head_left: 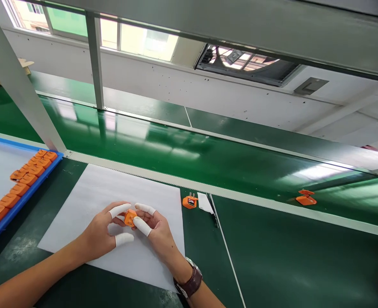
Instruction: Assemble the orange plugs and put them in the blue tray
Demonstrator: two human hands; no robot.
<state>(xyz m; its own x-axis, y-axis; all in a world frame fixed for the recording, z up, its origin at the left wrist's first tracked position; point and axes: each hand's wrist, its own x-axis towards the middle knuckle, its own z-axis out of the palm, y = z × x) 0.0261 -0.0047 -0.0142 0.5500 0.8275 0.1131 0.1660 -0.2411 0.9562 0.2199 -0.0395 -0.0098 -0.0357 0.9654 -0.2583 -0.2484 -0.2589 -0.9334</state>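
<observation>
Green desk [288, 261] bears white sheet [89, 188], likely against scratches. Above sheet, we pinch orange piece [129, 217] in right hand [158, 235]; left hand [97, 233] curves half-open beside it, perhaps for steadying.

Capped fingers of the right hand [158, 234] hide part of a small orange piece [129, 218], its markings too fine to read. The edge cuts off the left forearm [31, 277] at 8 o'clock and a blue tray [16, 208] at 9. At 1, a metal beam [240, 21] masks the top of a fan [234, 56]; details of an orange case [306, 200] near 4 are indistinct.
</observation>
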